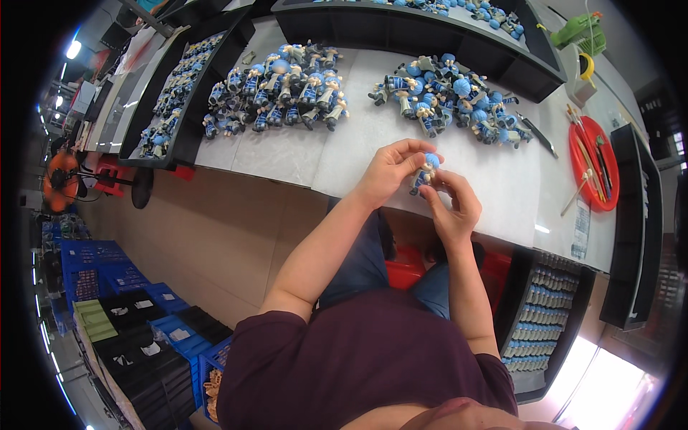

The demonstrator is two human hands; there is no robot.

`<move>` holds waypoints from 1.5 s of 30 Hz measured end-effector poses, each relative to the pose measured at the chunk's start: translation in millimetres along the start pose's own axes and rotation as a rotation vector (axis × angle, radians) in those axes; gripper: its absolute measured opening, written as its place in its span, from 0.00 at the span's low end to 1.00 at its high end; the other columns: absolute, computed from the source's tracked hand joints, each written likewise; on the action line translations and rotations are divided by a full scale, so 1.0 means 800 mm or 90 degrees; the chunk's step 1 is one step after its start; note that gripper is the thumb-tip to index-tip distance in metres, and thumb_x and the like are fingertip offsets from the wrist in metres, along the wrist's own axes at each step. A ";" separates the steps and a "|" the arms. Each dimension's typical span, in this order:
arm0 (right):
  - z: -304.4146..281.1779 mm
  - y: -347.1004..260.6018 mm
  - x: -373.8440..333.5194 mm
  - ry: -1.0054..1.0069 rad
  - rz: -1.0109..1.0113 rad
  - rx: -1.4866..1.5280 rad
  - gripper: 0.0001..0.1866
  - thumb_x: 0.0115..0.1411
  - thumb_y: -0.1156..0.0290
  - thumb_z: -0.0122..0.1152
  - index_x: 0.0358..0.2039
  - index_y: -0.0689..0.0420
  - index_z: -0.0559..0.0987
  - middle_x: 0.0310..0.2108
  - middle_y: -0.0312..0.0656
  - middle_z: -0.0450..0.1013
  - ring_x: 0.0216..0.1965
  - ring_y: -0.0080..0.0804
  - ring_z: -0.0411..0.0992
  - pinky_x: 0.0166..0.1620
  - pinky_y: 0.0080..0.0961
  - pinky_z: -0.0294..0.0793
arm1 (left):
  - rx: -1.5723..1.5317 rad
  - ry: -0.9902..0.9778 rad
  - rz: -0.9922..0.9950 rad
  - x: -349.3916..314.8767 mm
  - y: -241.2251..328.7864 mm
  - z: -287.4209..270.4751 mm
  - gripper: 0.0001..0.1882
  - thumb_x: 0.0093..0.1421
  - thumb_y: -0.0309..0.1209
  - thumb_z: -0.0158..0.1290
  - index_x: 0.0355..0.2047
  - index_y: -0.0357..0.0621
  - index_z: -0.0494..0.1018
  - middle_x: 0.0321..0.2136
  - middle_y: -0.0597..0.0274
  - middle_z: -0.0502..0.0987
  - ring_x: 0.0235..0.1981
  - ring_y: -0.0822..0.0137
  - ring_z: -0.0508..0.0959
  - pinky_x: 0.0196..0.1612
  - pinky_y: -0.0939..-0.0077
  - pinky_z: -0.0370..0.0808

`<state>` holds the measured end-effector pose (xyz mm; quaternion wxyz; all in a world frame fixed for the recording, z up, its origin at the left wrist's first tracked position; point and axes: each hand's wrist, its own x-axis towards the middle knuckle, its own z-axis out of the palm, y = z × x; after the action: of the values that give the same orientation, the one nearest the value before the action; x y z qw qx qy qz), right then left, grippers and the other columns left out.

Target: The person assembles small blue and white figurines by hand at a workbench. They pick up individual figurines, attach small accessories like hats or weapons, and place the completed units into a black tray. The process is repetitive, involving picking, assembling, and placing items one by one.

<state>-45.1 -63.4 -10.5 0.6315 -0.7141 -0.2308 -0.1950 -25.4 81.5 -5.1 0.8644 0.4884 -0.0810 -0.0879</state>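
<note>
A small toy figurine [423, 175] with light blue hair and a dark blue and grey outfit is held above the table's near edge. The fingers of my left hand [393, 169] close on its head from the left. My right hand [454, 205] grips its lower body from the right, thumb and fingers pinched together. Beyond my hands lies a loose pile of similar figurines [459, 100]. Another heap of figurines [283, 86] sits to the left on the white tabletop [351, 150].
Black trays of figurines stand at the far edge [416, 36], the left [204, 100] and lower right [512, 337]. A red dish [611, 193] holds brushes on the right, near a black pen-like tool [539, 136] and a tape dispenser [577, 75]. Blue crates [93, 254] stack at lower left.
</note>
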 end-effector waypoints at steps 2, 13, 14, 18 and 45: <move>0.000 0.000 0.001 -0.004 -0.006 -0.003 0.16 0.43 0.83 0.65 0.35 0.65 0.74 0.31 0.44 0.73 0.30 0.29 0.75 0.34 0.20 0.75 | -0.005 -0.003 0.004 0.000 0.000 0.000 0.10 0.60 0.25 0.44 0.41 0.35 0.68 0.39 0.52 0.74 0.39 0.69 0.74 0.43 0.76 0.72; -0.002 0.001 -0.001 0.001 -0.005 0.022 0.16 0.46 0.80 0.64 0.36 0.66 0.73 0.32 0.46 0.73 0.32 0.29 0.74 0.35 0.21 0.74 | -0.024 0.023 -0.016 0.000 0.001 0.001 0.12 0.61 0.29 0.43 0.44 0.38 0.68 0.39 0.52 0.74 0.37 0.70 0.75 0.43 0.76 0.71; -0.002 0.001 -0.001 0.002 -0.006 0.027 0.15 0.46 0.80 0.64 0.37 0.66 0.73 0.33 0.46 0.73 0.33 0.29 0.74 0.36 0.21 0.74 | -0.029 0.024 -0.017 0.000 0.001 0.001 0.12 0.61 0.29 0.43 0.44 0.37 0.68 0.38 0.53 0.74 0.37 0.70 0.75 0.43 0.77 0.71; -0.006 -0.003 -0.002 -0.002 0.029 0.043 0.13 0.51 0.76 0.60 0.38 0.67 0.73 0.33 0.47 0.73 0.34 0.30 0.73 0.39 0.22 0.73 | -0.052 0.023 -0.022 0.001 0.000 0.000 0.13 0.62 0.29 0.42 0.44 0.37 0.67 0.38 0.54 0.74 0.37 0.71 0.75 0.42 0.79 0.72; -0.005 -0.003 -0.007 -0.035 0.098 0.046 0.13 0.59 0.69 0.51 0.39 0.67 0.71 0.33 0.46 0.71 0.34 0.30 0.71 0.38 0.23 0.72 | 0.682 0.622 0.471 0.001 0.195 -0.141 0.18 0.52 0.27 0.50 0.44 0.34 0.69 0.33 0.47 0.76 0.33 0.61 0.77 0.36 0.75 0.72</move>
<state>-51.3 -67.6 -11.2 0.6635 -0.7114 -0.1992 -0.1180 12.2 254.2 71.2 0.4246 0.7603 0.1182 0.4771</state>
